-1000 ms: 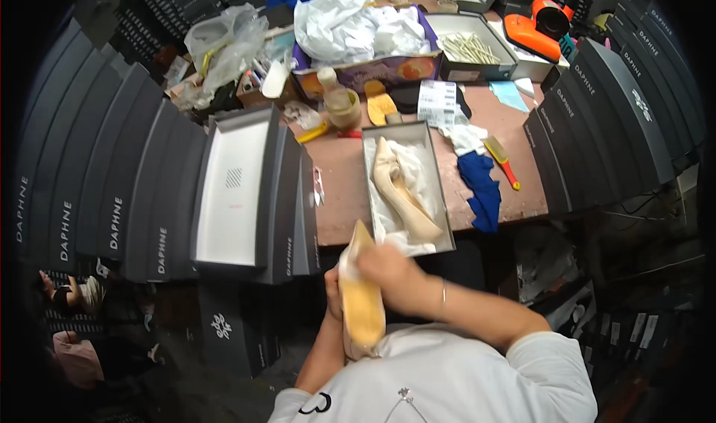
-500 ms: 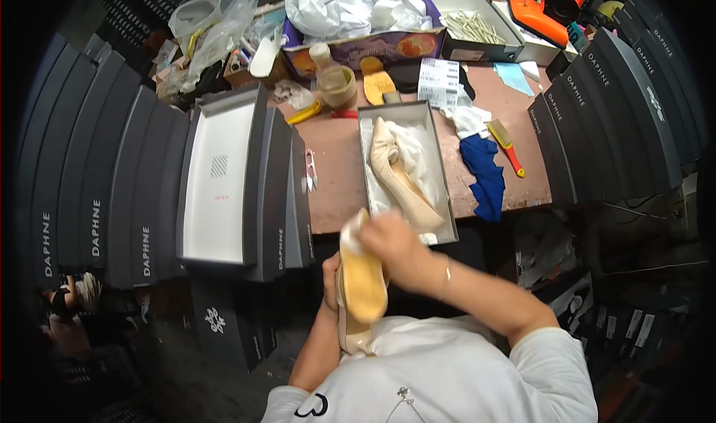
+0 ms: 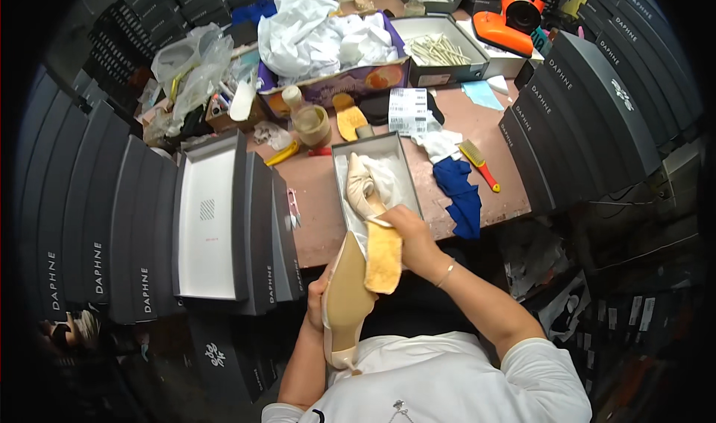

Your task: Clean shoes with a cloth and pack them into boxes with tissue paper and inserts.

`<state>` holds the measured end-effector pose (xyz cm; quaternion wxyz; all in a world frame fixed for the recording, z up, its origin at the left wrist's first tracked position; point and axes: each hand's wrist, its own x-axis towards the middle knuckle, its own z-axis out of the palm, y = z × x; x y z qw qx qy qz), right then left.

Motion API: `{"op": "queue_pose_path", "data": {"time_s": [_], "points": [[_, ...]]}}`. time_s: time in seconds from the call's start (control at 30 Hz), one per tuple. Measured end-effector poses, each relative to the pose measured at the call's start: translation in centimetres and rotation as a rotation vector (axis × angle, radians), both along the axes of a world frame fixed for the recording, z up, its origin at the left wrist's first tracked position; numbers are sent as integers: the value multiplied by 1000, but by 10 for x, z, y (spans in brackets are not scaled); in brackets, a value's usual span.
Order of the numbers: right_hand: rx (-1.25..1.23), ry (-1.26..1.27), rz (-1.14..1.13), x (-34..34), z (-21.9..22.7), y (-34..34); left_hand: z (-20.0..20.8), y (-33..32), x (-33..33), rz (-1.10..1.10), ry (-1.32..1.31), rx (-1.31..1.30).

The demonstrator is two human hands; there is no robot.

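My left hand [image 3: 318, 302] is closed around a beige pointed heeled shoe [image 3: 344, 292], its tan sole turned up and its toe pointing away from me. The heel end rests close to my white shirt. In my right hand [image 3: 410, 235] is a yellow fuzzy pad [image 3: 383, 260], gripped at its far end and hanging just right of the shoe's front part. Just beyond, a second beige shoe [image 3: 359, 178] lies among white tissue in an open grey shoebox [image 3: 406, 162], partly hidden by my right hand.
Dark shoeboxes [image 3: 130, 229] stand in rows at the left, beside an open white-lined box [image 3: 207, 229]. More boxes [image 3: 574, 110] are at the right. On the table lie a blue cloth [image 3: 456, 192], a brush [image 3: 481, 166], small snips [image 3: 293, 207] and a glue pot [image 3: 312, 127].
The yellow pad has come off the front of the shoe and now hangs to its right, in my right hand. The sole is now in plain sight. The whole view has shifted slightly.
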<state>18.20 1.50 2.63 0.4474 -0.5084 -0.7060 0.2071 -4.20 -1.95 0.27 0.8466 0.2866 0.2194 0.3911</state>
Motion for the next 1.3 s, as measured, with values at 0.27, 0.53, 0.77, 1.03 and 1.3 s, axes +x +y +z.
{"op": "queue_pose_path", "data": {"time_s": [0.27, 0.53, 0.77, 1.03, 1.3], "points": [[-332, -294, 82, 6, -37, 33, 39, 116, 6, 560, 1706, 1219], [-377, 444, 153, 23, 34, 43, 25, 83, -17, 451, 411, 298], [-566, 1445, 151, -30, 27, -36, 54, 64, 51, 190, -677, 84], [-106, 452, -12, -4, 35, -58, 2, 19, -24, 157, -141, -237], [258, -100, 199, -20, 7, -28, 22, -27, 7, 20, 41, -143]]}}
